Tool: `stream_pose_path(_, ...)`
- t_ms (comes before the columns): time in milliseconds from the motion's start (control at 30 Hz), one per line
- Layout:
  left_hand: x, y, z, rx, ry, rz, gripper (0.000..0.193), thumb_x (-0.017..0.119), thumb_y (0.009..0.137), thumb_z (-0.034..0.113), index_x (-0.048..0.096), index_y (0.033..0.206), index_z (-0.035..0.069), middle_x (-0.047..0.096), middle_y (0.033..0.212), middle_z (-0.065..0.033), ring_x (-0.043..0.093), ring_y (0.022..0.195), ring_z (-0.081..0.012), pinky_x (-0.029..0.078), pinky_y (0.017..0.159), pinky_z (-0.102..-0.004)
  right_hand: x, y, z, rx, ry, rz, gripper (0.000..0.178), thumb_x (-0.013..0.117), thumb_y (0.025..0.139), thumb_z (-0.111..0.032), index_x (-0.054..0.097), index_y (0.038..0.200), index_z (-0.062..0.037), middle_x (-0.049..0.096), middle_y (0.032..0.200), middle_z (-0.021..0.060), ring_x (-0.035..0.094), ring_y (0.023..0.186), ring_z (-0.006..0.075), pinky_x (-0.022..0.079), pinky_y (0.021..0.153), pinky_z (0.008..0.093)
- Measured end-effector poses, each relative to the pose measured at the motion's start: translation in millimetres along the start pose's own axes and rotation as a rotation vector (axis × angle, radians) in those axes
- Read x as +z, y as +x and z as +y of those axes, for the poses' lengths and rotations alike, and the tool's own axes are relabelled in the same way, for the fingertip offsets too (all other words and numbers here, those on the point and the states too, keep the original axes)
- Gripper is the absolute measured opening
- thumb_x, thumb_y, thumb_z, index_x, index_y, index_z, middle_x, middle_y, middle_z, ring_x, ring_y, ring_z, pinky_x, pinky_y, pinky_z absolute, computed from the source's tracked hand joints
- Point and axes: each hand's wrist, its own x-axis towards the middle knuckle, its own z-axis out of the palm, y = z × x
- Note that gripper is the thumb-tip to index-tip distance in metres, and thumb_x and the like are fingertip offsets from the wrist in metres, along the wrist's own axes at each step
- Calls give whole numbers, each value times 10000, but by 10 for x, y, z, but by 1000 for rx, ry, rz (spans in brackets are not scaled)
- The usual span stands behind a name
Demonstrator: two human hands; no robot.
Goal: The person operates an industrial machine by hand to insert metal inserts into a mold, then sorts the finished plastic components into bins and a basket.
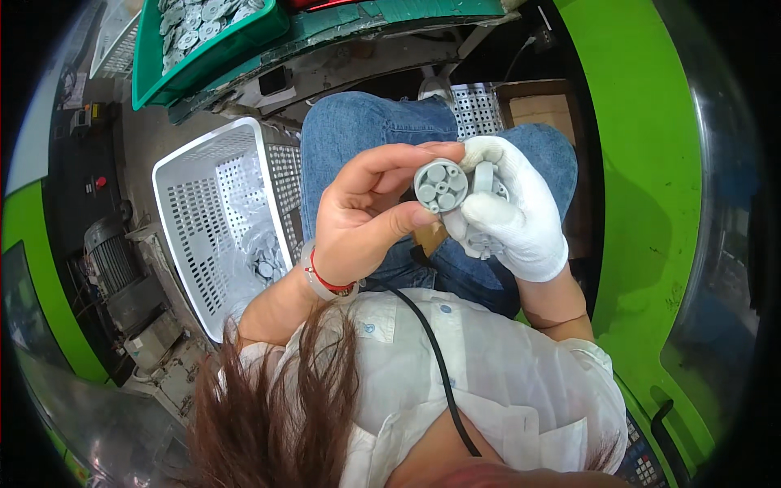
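Above my lap, my bare left hand (pixel 358 203) grips a round grey plastic part (pixel 441 185) between thumb and fingers. Its face shows several round bosses and small holes. Close beside it, my right hand (pixel 517 203), in a white knitted glove, is closed around more grey plastic parts (pixel 483 242) of similar make. One of them stands edge-on between the gloved thumb and fingers. The glove covers much of these parts, so how they join cannot be made out. The two hands nearly touch.
A white perforated basket (pixel 264 163) at my left holds a clear bag and loose grey parts (pixel 267 259). Beyond it, a green tray (pixel 150 69) full of grey parts sits on a worn table edge (pixel 350 31). A cardboard box (pixel 541 89) lies past my knees; a green machine panel (pixel 634 163) rises at right.
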Motion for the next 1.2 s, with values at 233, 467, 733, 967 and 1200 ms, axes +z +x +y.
stream_pose_path(233, 13, 1, -1, -18, 39, 52, 470, 698, 796, 65, 467, 1204, 32, 532, 1252, -228, 535, 1157, -264, 413, 991, -380, 37, 10, 12, -29, -5, 36, 441, 675, 791, -258, 474, 1105, -21, 601, 842, 80, 548, 587, 88, 408, 459, 186)
stream_pose_path(467, -6, -3, -25, 14, 82, 60, 455, 712, 794, 104, 471, 1173, 29, 544, 1231, -212, 540, 1142, -257, 423, 979, -379, 37, 12, 14, -18, 87, 16, 335, 662, 823, -130, 494, 1096, -32, 579, 739, 44, 524, 578, 72, 398, 481, 200)
stream_pose_path(733, -15, 2, -43, -9, 61, 58, 451, 703, 800, 94, 465, 1176, 24, 536, 1238, -225, 539, 1145, -261, 425, 979, -381, 41, 12, 24, -27, 58, 37, 316, 655, 825, -127, 500, 1083, -31, 576, 743, 39, 540, 593, 80, 411, 481, 203)
stream_pose_path(967, -27, -7, -54, -9, 45, 55, 444, 691, 805, 69, 464, 1184, 24, 527, 1250, -234, 540, 1147, -263, 426, 980, -375, 38, 9, 8, -10, 37, 35, 313, 649, 819, -98, 501, 1085, -24, 574, 765, 43, 552, 614, 84, 426, 500, 208)
stream_pose_path(1200, -65, 43, -69, -26, 47, 80, 430, 681, 812, 66, 467, 1182, 18, 532, 1252, -223, 536, 1154, -259, 416, 989, -371, -33, 109, 55, 15, 149, -4, 302, 635, 844, -118, 497, 1093, -18, 577, 804, 50, 563, 645, 96, 429, 504, 205)
